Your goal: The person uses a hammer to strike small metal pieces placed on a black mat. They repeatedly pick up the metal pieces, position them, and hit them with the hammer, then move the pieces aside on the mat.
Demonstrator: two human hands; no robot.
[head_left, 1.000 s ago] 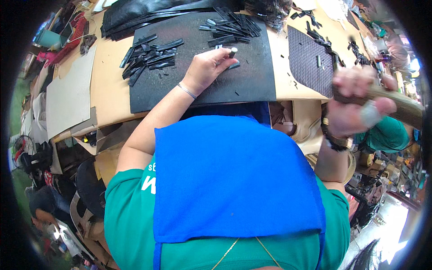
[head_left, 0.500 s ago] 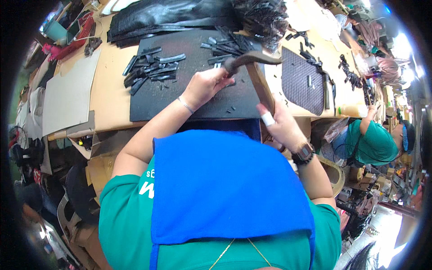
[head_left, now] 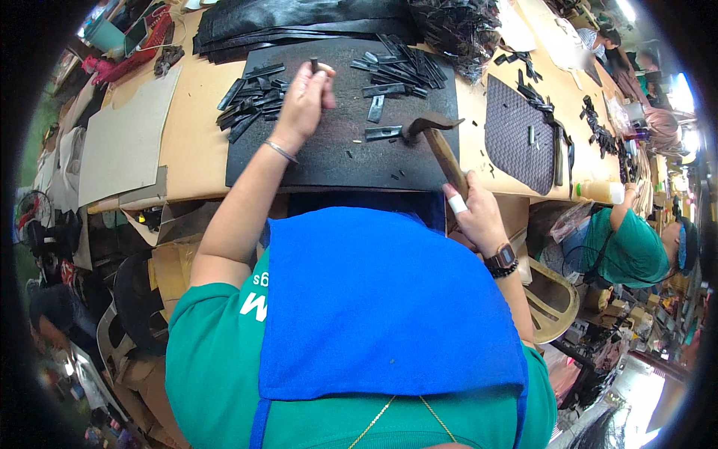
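My right hand [head_left: 477, 213], a white wrap on its thumb, grips the wooden handle of a hammer [head_left: 444, 156]. The hammer's dark curved head is low over the black board [head_left: 329, 168], beside a short black strip [head_left: 383, 133] with a slot in it. My left hand [head_left: 303, 105] is closed around a short dark rod-like tool [head_left: 314, 64], whose end sticks up past the fingers. It is raised over the board, next to a pile of black strips [head_left: 247, 105]. A second pile of strips [head_left: 404, 67] lies to the right of it.
Black sheet material [head_left: 299, 26] is stacked behind the board, with a dark plastic-wrapped bundle [head_left: 460, 34] alongside. On the right lie a dark textured mat [head_left: 520, 142] and a yellowish container [head_left: 600, 192]. Grey board [head_left: 123, 142] covers the left. A co-worker in green [head_left: 624, 247] is at the right.
My left hand has moved left and up, away from the hammer head. The hammer head has come down a little toward the board, and a strip now shows beside it.
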